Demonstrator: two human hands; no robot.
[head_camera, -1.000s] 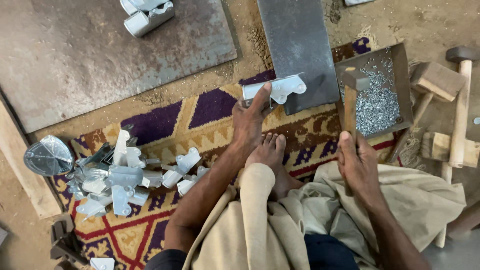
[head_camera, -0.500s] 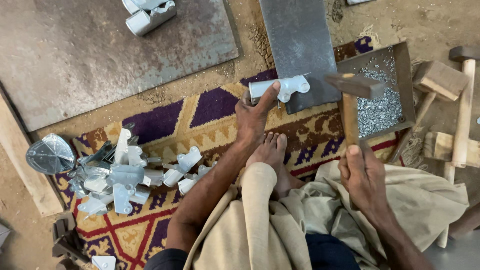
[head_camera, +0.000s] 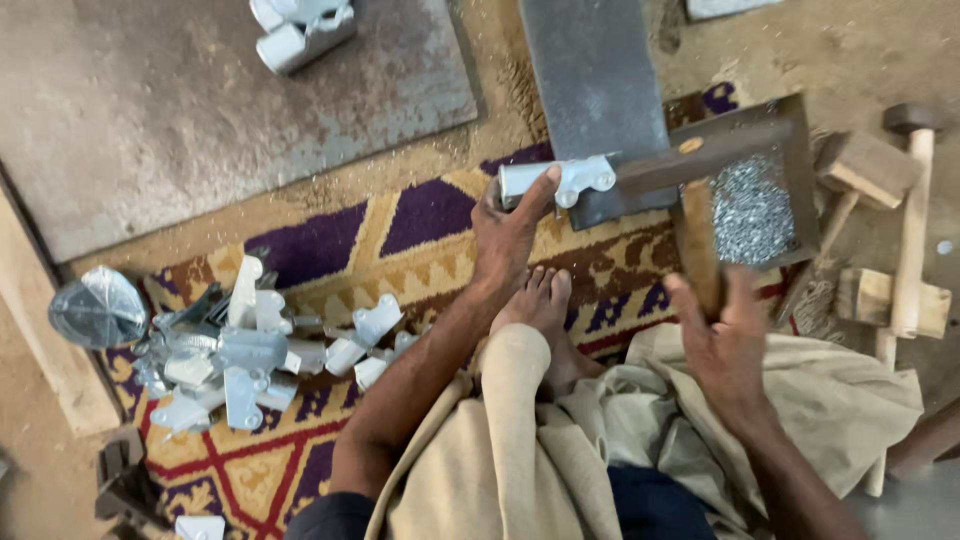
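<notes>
My left hand pins a small bent sheet-metal bracket against the near edge of a grey steel plate. My right hand grips the wooden handle of a hammer. The long dark hammer head lies level, its left end close to the bracket, blurred. My bare foot rests on the patterned rug just below the bracket.
A tray of small silvery rivets sits right of the plate. A pile of similar metal brackets lies on the rug at left. Wooden mallets lie at the right edge. More brackets rest on a grey slab at top.
The hammer has swung down and leftward from a raised position over the tray toward the bracket. My left hand kept the bracket pressed on the plate.
</notes>
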